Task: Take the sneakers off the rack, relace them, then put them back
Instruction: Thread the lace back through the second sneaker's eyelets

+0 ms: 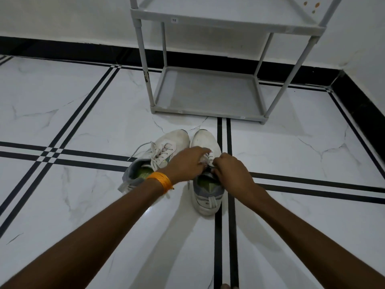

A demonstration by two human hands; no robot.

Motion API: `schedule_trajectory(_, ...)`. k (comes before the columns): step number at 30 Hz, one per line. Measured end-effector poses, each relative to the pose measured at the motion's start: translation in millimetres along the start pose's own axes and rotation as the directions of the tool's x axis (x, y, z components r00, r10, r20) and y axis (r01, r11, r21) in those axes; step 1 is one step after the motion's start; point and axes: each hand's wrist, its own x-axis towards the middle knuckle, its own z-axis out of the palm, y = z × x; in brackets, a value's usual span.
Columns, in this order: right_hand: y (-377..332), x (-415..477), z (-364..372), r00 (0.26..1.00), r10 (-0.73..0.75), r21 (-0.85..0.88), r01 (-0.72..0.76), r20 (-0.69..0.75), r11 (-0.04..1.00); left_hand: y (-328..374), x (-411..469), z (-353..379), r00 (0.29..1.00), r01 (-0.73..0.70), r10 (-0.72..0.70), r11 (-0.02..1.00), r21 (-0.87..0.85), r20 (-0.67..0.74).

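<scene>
Both sneakers stand on the floor (83, 122) before the rack (208, 90). The left hand (187, 163) and right hand (231, 172) pinch the laces of the right sneaker (205, 140). Risk: uneven tension may pull a lace from its eyelet; the left sneaker (177, 140) has loose laces.

Bottom shelf (208, 90): open at the front, bare.
Rack posts (143, 59): flank that opening.
Sneakers (166, 151): just before it on the floor (73, 122).
</scene>
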Motion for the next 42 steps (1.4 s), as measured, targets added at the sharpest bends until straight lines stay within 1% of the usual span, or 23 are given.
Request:
schedule_trajectory(2, 3, 2, -4, 1.000, 0.026, 0.032, -0.026, -0.006, 0.999, -7, -3, 15, 0.997, -0.066, 0.057, 0.972, 0.225, 0.047)
schedule_trajectory(4, 9, 2, -8, 0.999, 0.026, 0.107, -0.023, -0.026, 0.994, -20, -8, 21, 0.997, -0.081, 0.077, 0.940, 0.330, 0.023)
schedule_trajectory(6, 15, 0, -9, 0.999, 0.012, 0.139, -0.007, -0.034, 0.990, -25, -15, 25, 0.993, -0.108, 0.118, 0.916, 0.388, -0.002)
schedule_trajectory(7, 16, 0, -7, 1.000, 0.012, 0.111, -0.009, -0.028, 0.994, -25, -18, 27, 0.987, -0.134, 0.157, 0.894, 0.428, -0.018)
schedule_trajectory(9, 14, 0, 0, 1.000, 0.005, 0.003, -0.005, -0.027, 1.000, -23, -20, 30, 0.972, -0.188, 0.235, 0.831, 0.524, -0.023)
schedule_trajectory(12, 10, -2, 7, 0.998, -0.050, -0.171, 0.043, -0.032, 0.984, -29, -19, 28, 0.967, -0.192, 0.253, 0.774, 0.604, -0.017)
schedule_trajectory(16, 17, -11, 6, 0.990, -0.138, -0.252, 0.125, -0.034, 0.960, -41, -19, 30, 0.969, -0.177, 0.247, 0.746, 0.642, -0.021)
schedule_trajectory(18, 27, -15, 8, 0.973, -0.225, -0.281, 0.200, -0.057, 0.939, -44, -16, 27, 0.961, -0.194, 0.274, 0.743, 0.640, -0.026)
schedule_trajectory(20, 35, -16, 10, 0.958, -0.279, -0.288, 0.249, -0.070, 0.925, -46, -14, 23, 0.954, -0.220, 0.301, 0.731, 0.646, -0.016)
schedule_trajectory(22, 41, -15, 13, 0.943, -0.325, -0.292, 0.291, -0.076, 0.911, -48, -16, 24, 0.953, -0.215, 0.302, 0.727, 0.652, -0.022)
schedule_trajectory(24, 45, -13, 14, 0.937, -0.339, -0.289, 0.302, -0.087, 0.908, -48, -19, 29, 0.961, -0.189, 0.276, 0.738, 0.648, -0.034)
schedule_trajectory(30, 45, -13, 19, 0.941, -0.316, -0.250, 0.280, -0.120, 0.927, -51, -15, 36, 0.976, -0.150, 0.216, 0.772, 0.618, -0.033)
schedule_trajectory(34, 38, -12, 16, 0.967, -0.249, -0.231, 0.233, -0.044, 0.945, -48, -19, 37, 0.987, -0.115, 0.158, 0.800, 0.589, -0.021)
schedule_trajectory(36, 33, -9, 11, 0.982, -0.189, -0.209, 0.184, -0.004, 0.960, -39, -19, 32, 0.993, -0.096, 0.122, 0.819, 0.565, -0.008)
schedule_trajectory(38, 29, -9, 3, 0.995, -0.100, -0.104, 0.097, -0.022, 0.990, -28, -20, 24, 0.993, -0.096, 0.115, 0.847, 0.523, -0.004)
schedule_trajectory(39, 28, -11, -2, 0.998, -0.049, -0.028, 0.048, -0.050, 0.998, -24, -21, 18, 0.992, -0.096, 0.125, 0.875, 0.474, -0.030)
schedule_trajectory(40, 29, -12, -6, 0.998, 0.010, 0.056, -0.006, -0.069, 0.998, -22, -23, 9, 0.990, -0.087, 0.122, 0.920, 0.383, -0.069)
schedule_trajectory(41, 29, -14, -10, 0.996, 0.080, 0.119, -0.073, -0.051, 0.990, -20, -26, -5, 0.990, -0.061, 0.090, 0.964, 0.259, -0.105)
schedule_trajectory(42, 28, -15, -14, 0.987, 0.159, 0.167, -0.160, 0.017, 0.973, -23, -28, -23, 0.992, -0.019, 0.034, 0.992, 0.125, -0.124)
